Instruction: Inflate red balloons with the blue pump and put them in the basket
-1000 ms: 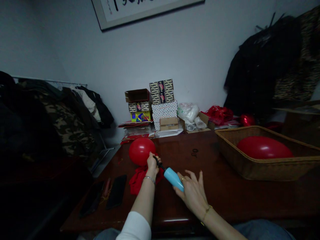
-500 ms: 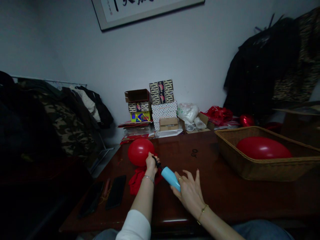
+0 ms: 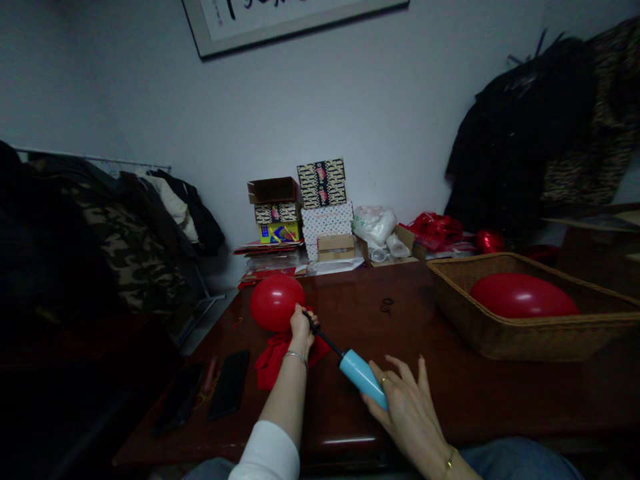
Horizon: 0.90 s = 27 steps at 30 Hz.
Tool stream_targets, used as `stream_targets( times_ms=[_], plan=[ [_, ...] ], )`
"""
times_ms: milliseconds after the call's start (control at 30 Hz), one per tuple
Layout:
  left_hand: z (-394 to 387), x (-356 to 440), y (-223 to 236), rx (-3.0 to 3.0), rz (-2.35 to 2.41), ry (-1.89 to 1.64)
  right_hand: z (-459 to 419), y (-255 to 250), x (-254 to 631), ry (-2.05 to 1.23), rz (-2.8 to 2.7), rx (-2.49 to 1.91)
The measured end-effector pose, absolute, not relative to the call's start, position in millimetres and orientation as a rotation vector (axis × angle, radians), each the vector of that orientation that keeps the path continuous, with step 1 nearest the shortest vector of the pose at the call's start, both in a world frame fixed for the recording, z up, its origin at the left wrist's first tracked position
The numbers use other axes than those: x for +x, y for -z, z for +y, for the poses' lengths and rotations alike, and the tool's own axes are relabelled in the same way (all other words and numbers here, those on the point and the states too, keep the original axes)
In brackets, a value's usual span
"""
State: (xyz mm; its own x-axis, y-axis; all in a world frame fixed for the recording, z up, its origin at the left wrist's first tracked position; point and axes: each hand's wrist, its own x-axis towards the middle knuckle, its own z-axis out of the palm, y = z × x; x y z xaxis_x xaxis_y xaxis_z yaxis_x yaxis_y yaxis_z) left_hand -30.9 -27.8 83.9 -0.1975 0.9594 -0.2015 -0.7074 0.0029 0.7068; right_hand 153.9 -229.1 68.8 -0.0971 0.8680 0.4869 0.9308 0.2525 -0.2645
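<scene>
My left hand [image 3: 300, 329] is closed around the neck of a partly inflated red balloon [image 3: 277, 301] and the black nozzle of a hand pump. The pump's light-blue barrel [image 3: 363, 378] slants down to the right, and a thin black rod shows between nozzle and barrel. My right hand [image 3: 407, 408] holds the barrel's lower end in its palm, with the upper fingers spread. Beneath the left hand lies a heap of flat red balloons [image 3: 273, 358] on the dark wooden table [image 3: 450, 393].
A wicker basket [image 3: 505, 337] at the right holds an inflated red balloon [image 3: 523, 295]. Two dark phones [image 3: 229, 383] lie at the left of the table. Stacked patterned boxes [image 3: 323, 203], plastic bags and red wrappings line the back edge. Clothes hang on both sides.
My right hand pushed the blue barrel toward the balloon, then drew it back down and right, baring the black rod. The balloon sits slightly further left. My left hand held its place.
</scene>
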Motion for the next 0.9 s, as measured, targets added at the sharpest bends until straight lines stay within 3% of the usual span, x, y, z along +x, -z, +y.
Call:
stream_targets(
  times_ms=[400,900],
  plan=[
    [-41.0,-21.3,-84.6,0.478,0.958,-1.572,-177.3,-86.0,104.1,0.13,-1.962,-1.655],
    [-22.8,-44.7,-75.9,0.495,0.916,-1.615,-231.2,-53.2,155.5,0.127,-2.017,-1.546]
  ],
)
